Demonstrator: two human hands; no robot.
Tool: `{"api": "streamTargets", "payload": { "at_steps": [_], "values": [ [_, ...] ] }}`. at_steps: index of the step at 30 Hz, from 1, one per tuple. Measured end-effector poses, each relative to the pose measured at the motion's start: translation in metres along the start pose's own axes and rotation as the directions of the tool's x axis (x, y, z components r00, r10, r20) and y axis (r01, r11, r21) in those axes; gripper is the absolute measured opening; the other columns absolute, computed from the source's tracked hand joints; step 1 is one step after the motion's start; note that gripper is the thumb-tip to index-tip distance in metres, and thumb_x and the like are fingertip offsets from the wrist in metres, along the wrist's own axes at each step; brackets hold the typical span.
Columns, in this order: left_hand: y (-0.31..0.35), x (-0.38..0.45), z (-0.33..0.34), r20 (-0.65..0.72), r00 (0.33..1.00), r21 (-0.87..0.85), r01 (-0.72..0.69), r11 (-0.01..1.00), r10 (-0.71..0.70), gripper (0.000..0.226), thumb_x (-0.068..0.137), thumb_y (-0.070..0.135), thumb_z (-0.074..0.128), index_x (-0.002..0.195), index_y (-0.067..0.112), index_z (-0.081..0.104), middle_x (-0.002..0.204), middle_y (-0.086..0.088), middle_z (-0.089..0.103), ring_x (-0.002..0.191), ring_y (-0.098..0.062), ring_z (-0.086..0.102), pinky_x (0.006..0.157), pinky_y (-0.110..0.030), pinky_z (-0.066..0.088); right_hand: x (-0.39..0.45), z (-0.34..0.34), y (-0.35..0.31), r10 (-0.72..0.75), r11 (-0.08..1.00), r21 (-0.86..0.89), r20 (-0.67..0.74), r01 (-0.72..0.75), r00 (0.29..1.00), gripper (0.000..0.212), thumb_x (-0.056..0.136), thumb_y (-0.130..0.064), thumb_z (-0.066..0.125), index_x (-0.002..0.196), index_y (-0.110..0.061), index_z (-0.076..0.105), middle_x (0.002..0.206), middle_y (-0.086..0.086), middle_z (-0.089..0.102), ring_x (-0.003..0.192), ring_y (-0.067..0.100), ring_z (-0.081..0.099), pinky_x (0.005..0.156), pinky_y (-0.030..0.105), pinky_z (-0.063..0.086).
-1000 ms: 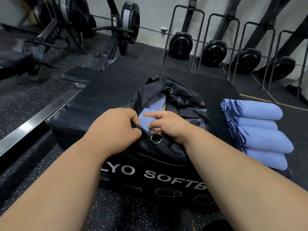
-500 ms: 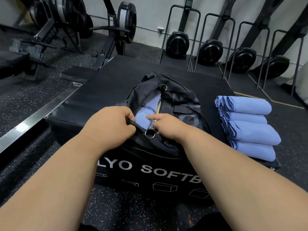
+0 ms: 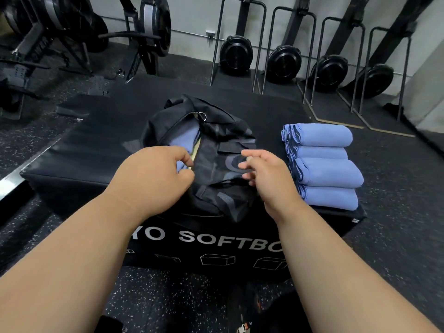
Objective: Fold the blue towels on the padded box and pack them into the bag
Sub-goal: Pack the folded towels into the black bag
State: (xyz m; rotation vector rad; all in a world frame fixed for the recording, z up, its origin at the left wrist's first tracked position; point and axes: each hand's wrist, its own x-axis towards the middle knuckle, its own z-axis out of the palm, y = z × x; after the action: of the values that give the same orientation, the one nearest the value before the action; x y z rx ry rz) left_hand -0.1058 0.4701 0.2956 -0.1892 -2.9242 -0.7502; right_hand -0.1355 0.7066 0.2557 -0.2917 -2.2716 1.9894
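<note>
Black fabric duffel bag (image 3: 216,150) sat mid padded black vinyl box (image 3: 103,140), blue towel inside. Left hand (image 3: 153,179) at its 9 o'clock, fingers curled at the opening edge; grip unclear. Right hand (image 3: 266,174) at 3 o'clock, loosely curled, holding nothing. Stack of folded blue towels (image 3: 322,164) farther toward 3 o'clock. Earlier both hands gripped the strap; now released.

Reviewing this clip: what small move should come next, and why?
Probably the right hand, open over the black bag, reaches for the top folded blue towel; four wait stacked beside the bag while the left hand holds its opening edge.
</note>
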Motion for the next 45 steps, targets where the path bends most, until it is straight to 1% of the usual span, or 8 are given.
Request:
{"api": "streamTargets", "payload": {
  "at_steps": [12, 18, 21, 27, 31, 34, 38, 45],
  "values": [
    [0.118, 0.014, 0.075, 0.150, 0.967, 0.051, -0.217, 0.975, 0.207, 0.022, 0.091, 0.042, 0.058, 0.110, 0.038, 0.068, 0.080, 0.019, 0.061, 0.089, -0.008, 0.061, 0.074, -0.030, 0.042, 0.013, -0.120, 0.023, -0.212, 0.956, -0.271, -0.371, 0.113, 0.904, 0.020, 0.094, -0.018, 0.057, 0.097, -0.030, 0.073, 0.087, -0.006, 0.072, 0.079, 0.011, 0.063, 0.075, 0.026, 0.053],
    [0.173, 0.053, 0.134, 0.297, 0.953, -0.354, 0.060, 0.933, 0.052, 0.028, 0.093, 0.051, 0.063, 0.095, 0.023, 0.067, 0.074, 0.017, 0.065, 0.066, -0.009, 0.057, 0.070, -0.031, 0.047, 0.027, -0.178, 0.034, -0.313, 0.837, -0.545, -0.544, -0.044, 0.779, 0.035, 0.089, -0.026, 0.057, 0.122, -0.029, 0.071, 0.133, 0.006, 0.058, 0.124, 0.036, 0.047, 0.109, 0.043, 0.035],
    [0.200, 0.078, 0.159, 0.408, 0.911, -0.491, 0.272, 0.828, -0.057, 0.049, 0.093, 0.056, 0.060, 0.078, 0.010, 0.051, 0.073, -0.001, 0.048, 0.068, -0.020, 0.047, 0.069, -0.040, 0.043, 0.033, -0.192, 0.041, -0.149, 0.835, -0.523, -0.515, -0.172, 0.844, 0.045, 0.092, -0.037, 0.058, 0.136, -0.032, 0.062, 0.146, 0.005, 0.052, 0.133, 0.035, 0.042, 0.115, 0.045, 0.032],
    [0.229, 0.103, 0.191, 0.612, 0.747, -0.545, 0.636, 0.546, -0.259, 0.041, 0.093, 0.067, 0.063, 0.095, 0.027, 0.068, 0.087, 0.001, 0.066, 0.078, -0.021, 0.059, 0.070, -0.031, 0.048, 0.037, -0.207, 0.049, -0.067, 0.883, -0.436, -0.484, -0.175, 0.872, 0.046, 0.094, -0.038, 0.059, 0.139, -0.031, 0.060, 0.145, 0.008, 0.052, 0.130, 0.037, 0.049, 0.113, 0.042, 0.036],
    [0.239, 0.104, 0.204, 0.569, 0.777, -0.584, 0.613, 0.533, -0.269, 0.044, 0.090, 0.055, 0.075, 0.115, 0.019, 0.073, 0.100, 0.000, 0.074, 0.075, -0.017, 0.063, 0.065, -0.026, 0.050, 0.039, -0.213, 0.055, -0.105, 0.888, -0.440, -0.480, -0.135, 0.871, 0.039, 0.094, -0.039, 0.063, 0.132, -0.030, 0.066, 0.137, 0.007, 0.057, 0.124, 0.034, 0.053, 0.108, 0.041, 0.041],
    [0.242, 0.102, 0.202, 0.501, 0.817, -0.659, 0.574, 0.486, -0.285, 0.026, 0.091, 0.036, 0.079, 0.104, 0.014, 0.075, 0.088, 0.001, 0.075, 0.067, -0.014, 0.067, 0.050, -0.018, 0.049, 0.039, -0.215, 0.056, -0.144, 0.901, -0.425, -0.486, -0.089, 0.862, 0.031, 0.092, -0.039, 0.065, 0.121, -0.030, 0.070, 0.128, 0.002, 0.061, 0.116, 0.030, 0.058, 0.103, 0.039, 0.046],
    [0.237, 0.101, 0.190, 0.443, 0.867, -0.736, 0.498, 0.459, -0.230, 0.022, 0.089, 0.031, 0.079, 0.105, 0.016, 0.076, 0.095, 0.003, 0.080, 0.086, -0.018, 0.073, 0.072, -0.030, 0.054, 0.037, -0.218, 0.053, -0.132, 0.925, -0.374, -0.480, -0.066, 0.867, 0.024, 0.090, -0.042, 0.064, 0.111, -0.032, 0.070, 0.119, -0.008, 0.065, 0.103, 0.019, 0.061, 0.088, 0.033, 0.045],
    [0.201, 0.083, 0.121, 0.428, 0.904, -0.781, 0.377, 0.497, -0.013, 0.034, 0.075, 0.028, 0.071, 0.108, 0.018, 0.071, 0.095, -0.005, 0.070, 0.090, -0.025, 0.060, 0.081, -0.042, 0.042, 0.026, -0.191, 0.033, -0.309, 0.895, -0.392, -0.198, 0.214, 0.930, 0.066, 0.078, -0.058, 0.064, 0.139, -0.034, 0.058, 0.138, -0.007, 0.057, 0.131, 0.014, 0.051, 0.115, 0.035, 0.039]
  ]
}}
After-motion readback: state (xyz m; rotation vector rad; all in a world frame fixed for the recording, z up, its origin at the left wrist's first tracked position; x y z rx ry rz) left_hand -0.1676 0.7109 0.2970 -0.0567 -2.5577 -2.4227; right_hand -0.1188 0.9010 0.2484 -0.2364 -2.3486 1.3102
